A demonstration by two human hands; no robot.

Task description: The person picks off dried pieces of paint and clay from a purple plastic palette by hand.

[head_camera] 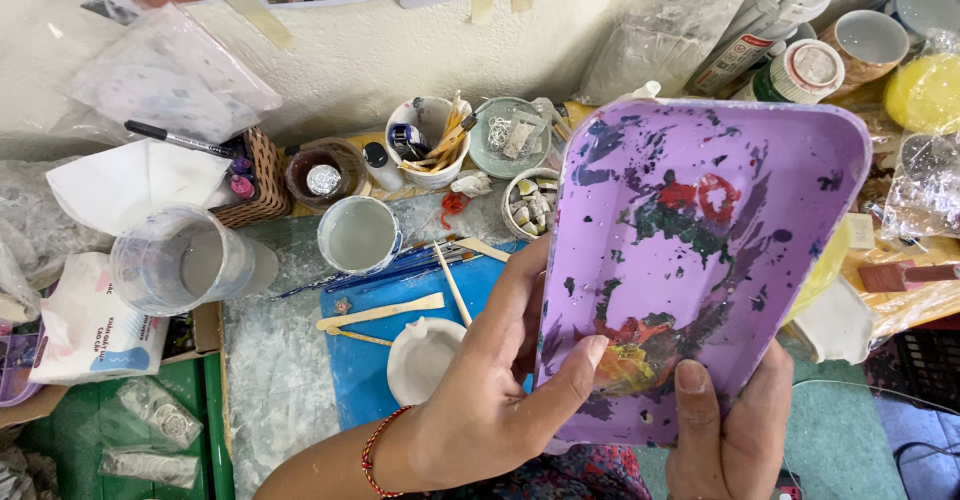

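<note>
Purple plastic tray [700, 260], shallow, rounded corners, stained with dark, red and orange paint blotches; held tilted above the table [265, 360], lower edge nearest the camera. Gripped from below by both hands: left hand [495, 380] closed around lower left edge, thumb pressed on inner face, red string bracelet [375, 455] at wrist; right hand [725, 425] closed on bottom edge, thumb on inner face.

Beneath, left of tray: blue mat [375, 335] on table, bearing small white ceramic dish [420, 360], pale wooden modelling sticks [385, 312], blue-handled brushes [400, 263].

Further back: white round cup [358, 234], clear plastic measuring beaker [180, 260], brown jar with foil ball inside [324, 172], white mug crammed with wooden tools [432, 140], small bowl of pale fragments [530, 203].

Farthest: black marker pen [180, 140] on folded white paper, wicker basket [262, 180], whitish wall [380, 45].
</note>
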